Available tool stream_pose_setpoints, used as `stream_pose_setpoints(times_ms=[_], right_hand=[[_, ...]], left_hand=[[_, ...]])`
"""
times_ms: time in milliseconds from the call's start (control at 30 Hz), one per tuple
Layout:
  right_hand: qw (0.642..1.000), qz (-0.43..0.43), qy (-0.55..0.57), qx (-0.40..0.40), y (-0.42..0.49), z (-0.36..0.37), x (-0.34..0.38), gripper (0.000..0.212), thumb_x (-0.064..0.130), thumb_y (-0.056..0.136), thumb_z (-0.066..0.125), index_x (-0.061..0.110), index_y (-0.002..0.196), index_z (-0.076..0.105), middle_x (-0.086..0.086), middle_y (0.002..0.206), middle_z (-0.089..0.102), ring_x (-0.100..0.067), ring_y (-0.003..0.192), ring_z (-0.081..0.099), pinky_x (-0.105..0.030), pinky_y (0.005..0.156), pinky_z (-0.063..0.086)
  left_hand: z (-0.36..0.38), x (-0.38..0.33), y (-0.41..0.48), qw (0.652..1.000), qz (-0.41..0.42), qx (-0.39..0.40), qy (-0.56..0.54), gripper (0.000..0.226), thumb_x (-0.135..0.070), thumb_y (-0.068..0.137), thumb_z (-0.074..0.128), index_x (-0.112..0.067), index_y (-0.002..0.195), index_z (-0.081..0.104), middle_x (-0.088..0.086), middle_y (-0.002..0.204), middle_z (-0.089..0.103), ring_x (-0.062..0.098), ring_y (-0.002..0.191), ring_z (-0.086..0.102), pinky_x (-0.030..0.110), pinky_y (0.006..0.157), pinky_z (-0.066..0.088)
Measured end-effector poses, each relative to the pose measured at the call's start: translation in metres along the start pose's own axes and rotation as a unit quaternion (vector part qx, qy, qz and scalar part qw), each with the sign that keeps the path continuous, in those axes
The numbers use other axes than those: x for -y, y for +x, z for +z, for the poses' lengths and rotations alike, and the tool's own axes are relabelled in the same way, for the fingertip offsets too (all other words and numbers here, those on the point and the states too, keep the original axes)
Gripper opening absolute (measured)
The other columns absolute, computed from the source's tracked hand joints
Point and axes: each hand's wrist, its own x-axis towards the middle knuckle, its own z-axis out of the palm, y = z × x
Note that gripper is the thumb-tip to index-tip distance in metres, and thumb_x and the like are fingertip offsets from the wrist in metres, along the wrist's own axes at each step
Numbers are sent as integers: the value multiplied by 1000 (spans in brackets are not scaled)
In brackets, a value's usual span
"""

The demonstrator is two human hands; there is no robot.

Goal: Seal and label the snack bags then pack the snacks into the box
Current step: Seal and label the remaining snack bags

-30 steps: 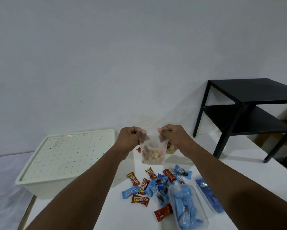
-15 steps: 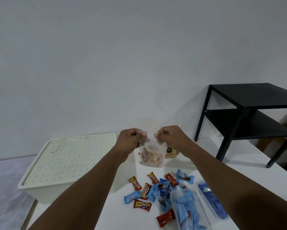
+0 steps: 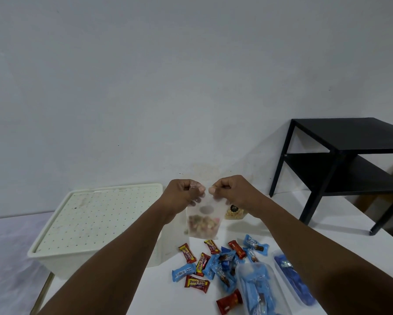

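Up above the worktop (image 3: pixel 159 292), a clear snack bag (image 3: pixel 203 221) is held by its top edge between both grips. On the left grip (image 3: pixel 184 196) the fingers are curled in tight, and the bag's top left corner is pinched between thumb and fingertips. Same deal on the right grip (image 3: pixel 234 193), where the top right corner is pinched. The two thumbs are set close together but aren't touching. Whether the bag's mouth is pressed closed can't be told from this angle, tbh.

The bag is hung upright in the air, and its lower half is filled with mixed brownish and pinkish bits.

Just behind it, a small pack of pale yellow snacks (image 3: pixel 234 213) is parked on the worktop. Below the bag, red-and-yellow candies (image 3: pixel 187 253) and blue candies (image 3: pixel 183 271) are scattered loose in a heap. Right beside that heap, a clear bag stuffed with blue wrappers (image 3: pixel 259 289) is laid flat, and a second blue-filled bag (image 3: pixel 291 278) is laid next to it.

Off to the left, the white box (image 3: pixel 54 264) is seen with its perforated lid (image 3: pixel 95 221) on. A black side table (image 3: pixel 350 137) is tucked against the wall at far right.
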Motion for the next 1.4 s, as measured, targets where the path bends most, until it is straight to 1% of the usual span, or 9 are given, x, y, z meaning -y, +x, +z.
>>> stream_pose_setpoints(times_ms=[200, 400, 633, 767, 900, 1067, 1200, 1300, 1400], right_hand=[[999, 3, -1, -38, -4, -2, -13, 30, 31, 91, 69, 2, 83, 70, -17, 86, 74, -18, 75, 65, -28, 65, 52], [999, -13, -27, -16, -8, 0, -6, 25, 23, 87, 75, 0, 80, 71, -10, 72, 69, 2, 52, 52, -12, 53, 41], [994, 37, 106, -16, -13, -1, -16, 26, 26, 90, 71, 0, 94, 71, -12, 87, 76, -17, 82, 68, -25, 63, 51], [998, 19, 53, -19, -15, -4, -17, 27, 22, 91, 70, -4, 89, 67, -12, 86, 76, -7, 74, 67, -26, 65, 52], [999, 8, 45, -28, -17, -6, -17, 24, 21, 91, 69, -2, 88, 66, -18, 89, 74, -16, 79, 68, -27, 62, 51], [989, 30, 120, -85, -14, -8, -19, 17, 21, 95, 65, 10, 81, 65, -13, 81, 70, -24, 81, 64, -40, 70, 51], [989, 47, 119, -74, -16, -13, -19, 17, 24, 95, 65, 17, 79, 66, -6, 78, 72, -19, 80, 64, -32, 64, 50], [989, 57, 116, -75, -16, -12, -18, 17, 25, 92, 68, 19, 76, 67, -3, 79, 66, -20, 80, 58, -33, 66, 48], [985, 67, 85, -135, -13, -8, -19, 18, 30, 89, 72, 14, 82, 67, -6, 82, 61, -20, 77, 52, -34, 70, 45]], left_hand=[[-4, 1, 1, 1000, 10, -15, 2, 12, -17, 92, 70, -7, 86, 71, 5, 77, 71, 16, 68, 64, 24, 63, 51], [-4, 2, -1, 998, -37, 32, 32, 18, -23, 83, 79, -6, 82, 75, 8, 74, 70, 15, 66, 64, 28, 63, 53], [-3, -1, 0, 999, -4, 15, 35, 16, -24, 85, 78, -8, 81, 74, 4, 71, 68, 13, 64, 63, 21, 62, 52], [-3, 2, -4, 997, -55, 55, 20, 23, -30, 80, 81, -7, 85, 77, 16, 82, 75, 18, 70, 69, 26, 64, 56], [-4, -1, -6, 986, -111, 123, -25, 24, -23, 82, 81, -1, 88, 75, 19, 81, 68, 30, 85, 74, 33, 73, 60], [-3, -2, -7, 994, -72, 44, -63, 30, -16, 89, 73, 12, 97, 67, 24, 91, 71, 42, 98, 72, 45, 90, 59], [-4, -6, -8, 994, -73, 47, -70, 31, -29, 90, 72, 2, 90, 69, 20, 91, 74, 39, 95, 73, 44, 84, 61], [0, -5, -6, 998, -45, 36, -34, 28, -25, 93, 69, 0, 82, 64, 15, 79, 74, 39, 92, 74, 44, 79, 62], [5, -4, -2, 1000, 1, -8, 1, 28, -19, 95, 67, 2, 76, 60, 15, 67, 71, 38, 85, 75, 48, 77, 62]])
